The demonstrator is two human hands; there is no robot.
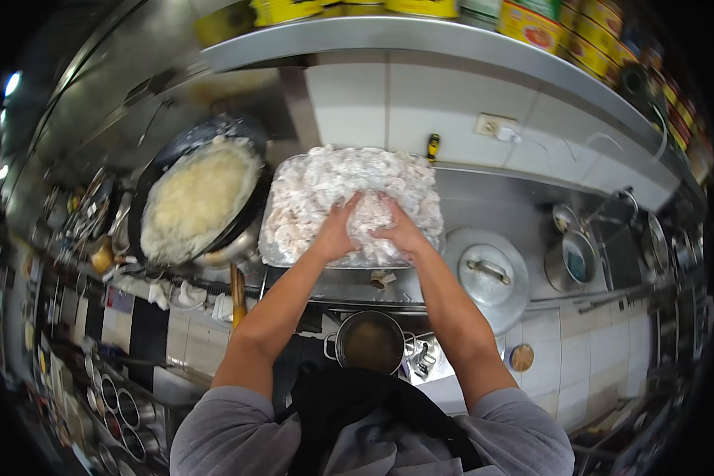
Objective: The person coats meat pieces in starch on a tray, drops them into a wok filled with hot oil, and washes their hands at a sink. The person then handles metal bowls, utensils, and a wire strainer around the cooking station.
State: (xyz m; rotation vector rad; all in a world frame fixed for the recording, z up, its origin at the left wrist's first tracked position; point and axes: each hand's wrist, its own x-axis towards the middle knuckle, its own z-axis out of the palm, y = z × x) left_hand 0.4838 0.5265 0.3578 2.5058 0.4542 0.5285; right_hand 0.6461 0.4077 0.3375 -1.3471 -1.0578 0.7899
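A large rectangular tray (282, 262) sits on the counter, heaped with white, flour-coated pieces (349, 170); what lies under the coating I cannot make out. My left hand (338, 232) and my right hand (402, 232) reach into the front middle of the heap. Between them they cup a clump of floured pieces (371, 218), fingers curved round it from both sides. Some fingertips are hidden in the flour. Left of the tray stands a big dark wok (144, 202) of pale, foaming oil (202, 198).
A round metal lid (492, 278) lies right of the tray. Farther right are a pot (570, 266) and a sink (620, 258). A handled pot (370, 345) stands low before me. Tins (595, 47) line the overhead shelf (412, 33). A wooden handle (238, 293) sticks out below the wok.
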